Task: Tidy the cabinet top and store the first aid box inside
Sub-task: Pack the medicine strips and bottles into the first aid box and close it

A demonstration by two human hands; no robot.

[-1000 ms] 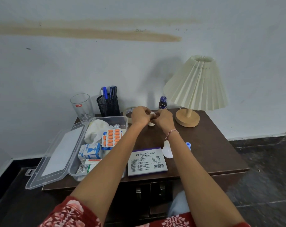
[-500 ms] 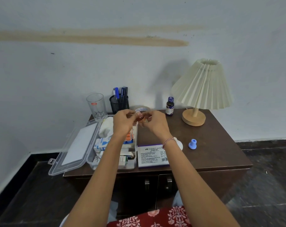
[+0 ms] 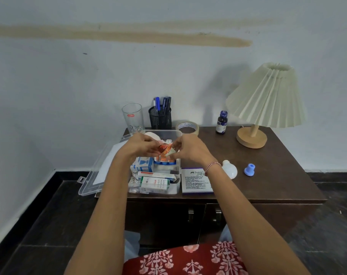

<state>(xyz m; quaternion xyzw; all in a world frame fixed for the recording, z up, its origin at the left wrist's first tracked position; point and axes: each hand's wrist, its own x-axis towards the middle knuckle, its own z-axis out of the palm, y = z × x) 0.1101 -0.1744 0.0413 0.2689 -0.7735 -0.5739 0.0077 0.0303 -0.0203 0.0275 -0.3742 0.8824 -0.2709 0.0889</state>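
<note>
First aid box [image 3: 158,193], clear plastic with flat lid [image 3: 93,181] open to the left, sits at frame centre on the dark smooth cabinet top [image 3: 277,175]. Above it, left hand [image 3: 140,145] and right hand [image 3: 190,150] both pinch a round orange-labelled bottle [image 3: 165,149] with curled fingers [image 3: 152,148]. Farther right stands a pleated cream lamp [image 3: 267,96].

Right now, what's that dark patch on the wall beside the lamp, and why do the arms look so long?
Head view: the patch is the shadow of the lamp, thrown left onto the wall; same view, the wide-angle lens stretches the forearms low in frame, and the small bottle in the left hand and right hand looks blurred.
</note>
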